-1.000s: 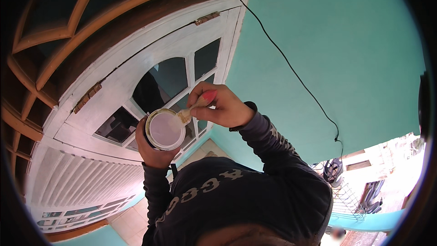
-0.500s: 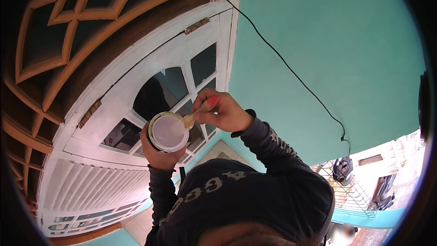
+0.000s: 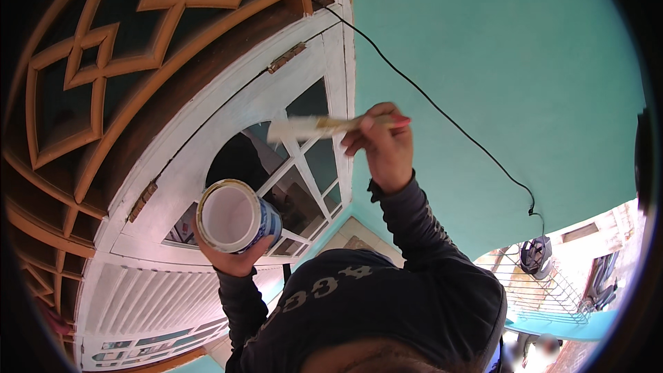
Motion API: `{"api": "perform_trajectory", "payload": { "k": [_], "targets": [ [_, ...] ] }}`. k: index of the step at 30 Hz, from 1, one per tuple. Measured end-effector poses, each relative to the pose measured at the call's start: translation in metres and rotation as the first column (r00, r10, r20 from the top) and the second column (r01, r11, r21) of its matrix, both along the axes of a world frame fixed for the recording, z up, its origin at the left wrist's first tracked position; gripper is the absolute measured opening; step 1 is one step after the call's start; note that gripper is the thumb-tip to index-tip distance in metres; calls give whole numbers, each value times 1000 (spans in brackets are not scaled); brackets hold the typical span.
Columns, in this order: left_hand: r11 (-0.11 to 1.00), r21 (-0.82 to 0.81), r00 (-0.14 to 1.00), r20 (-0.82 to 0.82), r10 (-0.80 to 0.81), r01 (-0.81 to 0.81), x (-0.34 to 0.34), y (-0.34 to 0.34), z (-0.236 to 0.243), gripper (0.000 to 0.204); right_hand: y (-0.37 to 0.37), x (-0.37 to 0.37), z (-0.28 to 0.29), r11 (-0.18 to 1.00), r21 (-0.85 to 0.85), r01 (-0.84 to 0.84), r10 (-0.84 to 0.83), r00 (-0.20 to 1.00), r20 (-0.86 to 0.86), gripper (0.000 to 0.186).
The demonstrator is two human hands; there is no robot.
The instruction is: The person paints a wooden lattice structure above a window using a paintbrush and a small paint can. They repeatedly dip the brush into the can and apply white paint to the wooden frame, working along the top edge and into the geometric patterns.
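In my right hand (image 3: 385, 144) is a paintbrush (image 3: 331, 124), gripped by its pale, red-tipped handle. Its whitish bristles point left, in front of the white glazed door (image 3: 314, 55); whether they touch it I cannot tell. My left hand (image 3: 238, 257) is wrapped round a blue-and-white paint can (image 3: 269, 223), held tilted at the lower left of the brush. Through the can's open top a pale inside shows; how much paint it holds is not plain. The brush is apart from the can.
Brown lattice woodwork (image 3: 169, 48) curves over the door at upper left. Hinges (image 3: 286, 57) sit along the door frame. A turquoise wall (image 3: 483, 62) fills the right, with a black cable (image 3: 442, 107) running down it. A dark cap (image 3: 536, 257) hangs by a wire rack (image 3: 545, 290).
My right hand has lifted the paintbrush out of the can and moved it up and right, bristles now pointing left. The can has shifted slightly left and tilted.
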State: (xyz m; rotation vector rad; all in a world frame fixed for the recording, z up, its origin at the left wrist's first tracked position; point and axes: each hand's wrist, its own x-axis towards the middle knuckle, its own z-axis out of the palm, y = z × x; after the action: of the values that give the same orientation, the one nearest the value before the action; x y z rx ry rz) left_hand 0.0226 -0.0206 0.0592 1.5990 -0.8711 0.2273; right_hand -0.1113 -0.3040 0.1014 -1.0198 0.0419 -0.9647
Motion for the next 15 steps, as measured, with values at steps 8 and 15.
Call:
{"api": "perform_trajectory", "payload": {
  "k": [8, 15],
  "targets": [
    [978, -196, 998, -13, 65, -66, 19, 44, 20, 122, -52, 45, 71, 797, -18, 604, -580, 774, 255, 27],
    [980, -197, 992, 114, 52, -28, 60, 74, 31, 115, -105, 94, 94, 587, -126, 799, -759, 598, 257, 26]
  ]
}}
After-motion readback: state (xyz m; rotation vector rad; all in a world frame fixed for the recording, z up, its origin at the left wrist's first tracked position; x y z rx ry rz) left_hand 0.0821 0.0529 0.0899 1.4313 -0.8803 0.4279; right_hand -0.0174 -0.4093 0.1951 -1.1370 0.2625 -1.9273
